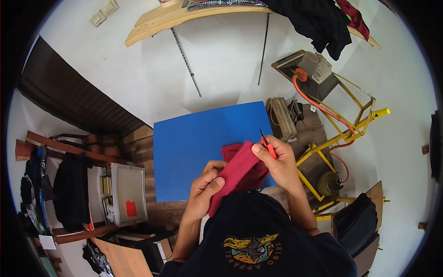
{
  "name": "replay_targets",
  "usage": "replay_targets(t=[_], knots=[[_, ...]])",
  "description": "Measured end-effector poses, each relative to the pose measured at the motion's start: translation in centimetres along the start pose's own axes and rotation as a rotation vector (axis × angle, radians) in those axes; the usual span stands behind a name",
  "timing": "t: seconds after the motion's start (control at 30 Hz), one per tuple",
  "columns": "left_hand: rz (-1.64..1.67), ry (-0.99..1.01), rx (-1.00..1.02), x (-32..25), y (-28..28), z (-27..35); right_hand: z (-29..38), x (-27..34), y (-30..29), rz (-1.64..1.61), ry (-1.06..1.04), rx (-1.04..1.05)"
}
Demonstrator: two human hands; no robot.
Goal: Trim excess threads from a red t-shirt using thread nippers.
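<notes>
A maroon cloth garment (236,165) is stretched on a slant between my hands, one folded band of it pulled taut. My left hand (207,188) grips the band near its lower end, thumb on top. At its upper end, my right hand (278,161) pinches the cloth between thumb and fingers. The same hand also holds a small red-handled cutting tool (270,148), perhaps thread snips, its dark tip pointing up and away from the cloth. The rest of the garment hangs in folds behind the band, over a blue tabletop (187,149).
A yellow metal frame (332,140) with an orange hose (322,108) and a gas cylinder (328,183) stands right. Beyond the table is a wooden wall shelf (155,29) with a black garment (311,20) hanging over it. Framed screens (129,187) stand left.
</notes>
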State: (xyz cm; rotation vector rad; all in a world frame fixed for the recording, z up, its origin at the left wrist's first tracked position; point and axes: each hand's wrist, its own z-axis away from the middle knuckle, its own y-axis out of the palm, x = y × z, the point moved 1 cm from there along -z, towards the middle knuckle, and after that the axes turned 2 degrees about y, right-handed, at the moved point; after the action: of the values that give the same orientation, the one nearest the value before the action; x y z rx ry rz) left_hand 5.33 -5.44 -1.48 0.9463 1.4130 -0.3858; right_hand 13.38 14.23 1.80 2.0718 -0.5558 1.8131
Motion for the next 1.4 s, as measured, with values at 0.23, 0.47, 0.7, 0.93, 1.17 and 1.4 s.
replay_targets(t=[0.23,0.47,0.7,0.93,1.17,1.4], knots=[[0.241,-0.199,-0.112,-0.1,1.5,0.6,-0.7,-1.5,0.6,0.104,0.054,-0.039],[0.637,-0.216,-0.227,0.2,1.5,0.0,1.0,-0.8,1.2,0.284,-0.175,-0.239],[0.606,-0.216,-0.188,-0.3,2.2,0.0,3.7,-0.3,1.4,0.478,-0.186,-0.112],[0.524,-0.192,-0.122,-0.7,2.4,-0.2,3.6,-0.5,1.2,0.547,-0.285,-0.149],[0.501,-0.205,-0.133,-1.0,2.7,-0.3,3.8,-0.1,1.3,0.521,-0.298,-0.136],[0.518,-0.199,-0.132,-1.1,2.7,-0.3,3.6,-0.1,1.6,0.534,-0.289,-0.130]])
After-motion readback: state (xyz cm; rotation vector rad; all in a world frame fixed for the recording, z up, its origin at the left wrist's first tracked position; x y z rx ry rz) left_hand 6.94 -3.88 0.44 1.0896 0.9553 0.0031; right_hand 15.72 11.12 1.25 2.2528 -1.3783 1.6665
